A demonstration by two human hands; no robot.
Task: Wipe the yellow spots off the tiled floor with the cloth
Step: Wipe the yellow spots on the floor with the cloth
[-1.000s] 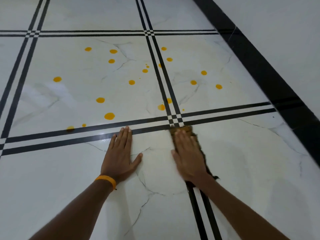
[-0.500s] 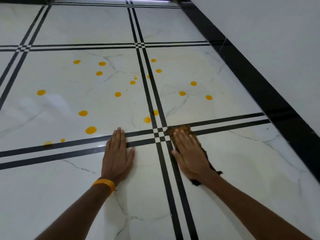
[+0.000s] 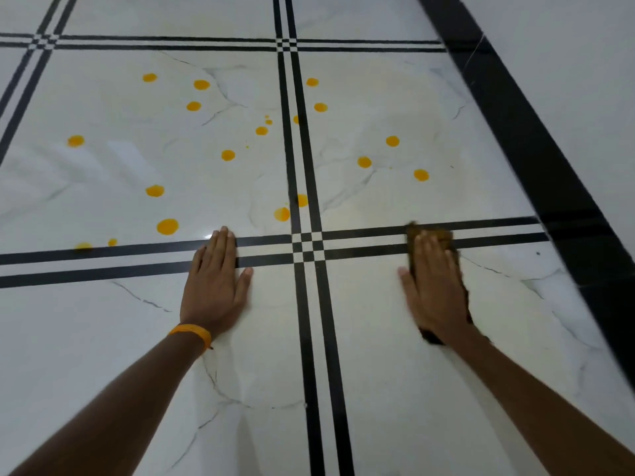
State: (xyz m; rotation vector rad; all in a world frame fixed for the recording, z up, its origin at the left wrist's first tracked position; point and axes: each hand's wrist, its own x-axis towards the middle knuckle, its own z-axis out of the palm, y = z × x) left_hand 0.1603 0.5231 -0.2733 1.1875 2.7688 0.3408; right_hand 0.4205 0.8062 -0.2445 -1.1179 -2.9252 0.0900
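Pressing flat with fingers straight and spread wide, the right hand (image 3: 434, 286) bears down on a dark brown cloth (image 3: 431, 235) that lies on the glossy white marble-look tiled floor (image 3: 412, 389) across the black double grout stripes (image 3: 371, 240), its edges peeking out beyond the fingertips and wrist. The left hand (image 3: 214, 283), wearing an orange wristband (image 3: 190, 333), also rests palm-down and unclenched on the floor, holding nothing. Round yellow spots (image 3: 167, 226) dot the two tiles beyond both hands, apart from the cloth.
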